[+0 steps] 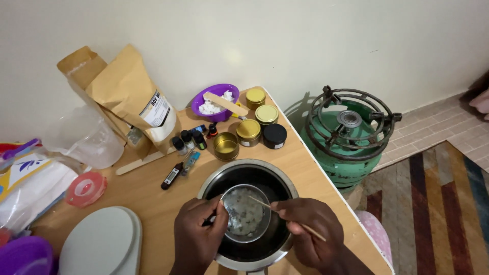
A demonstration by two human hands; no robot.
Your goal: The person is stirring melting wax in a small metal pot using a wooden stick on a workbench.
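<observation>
The small metal cup (246,212) sits inside the big pot (248,214) on the tabletop (153,198). The left hand (196,234) pinches its rim, the right hand (310,231) pinches a thin wooden stick (285,216). Stirring seems in progress; next needs gentle, steady circles.

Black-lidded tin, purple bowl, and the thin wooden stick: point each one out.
Black-lidded tin (274,135), head view, centre of its black lid.
Purple bowl (201,99), head view, left rim.
Thin wooden stick (260,203), head view, bare shaft over the small metal bowl (229,201).
</observation>
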